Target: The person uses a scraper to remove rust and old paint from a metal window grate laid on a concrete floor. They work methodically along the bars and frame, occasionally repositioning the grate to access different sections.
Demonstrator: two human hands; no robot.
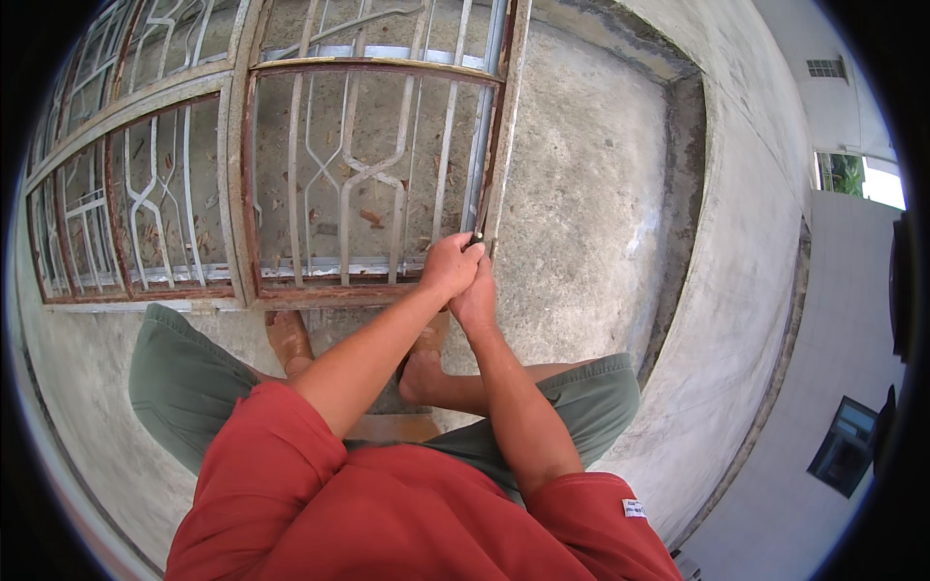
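Observation:
My left hand (447,267) and my right hand (476,298) are pressed together, with fingers closed around a small hand tool (476,238). Only a dark end of the tool shows between the fingers, so its kind cannot be told. Both hands rest at the lower right corner of a metal window frame (334,292). Brown, flaking paint covers parts of this frame, and grey bars with a crossed pattern (374,168) fill it. Close above the fingers runs the frame's right upright (498,167).
Flakes and chips (370,218) lie on the concrete floor (581,196) under the bars. More barred panels (160,196) continue to the left. A low concrete ledge (748,240) curves along the right. My sandalled feet (287,338) are close to the frame's near edge.

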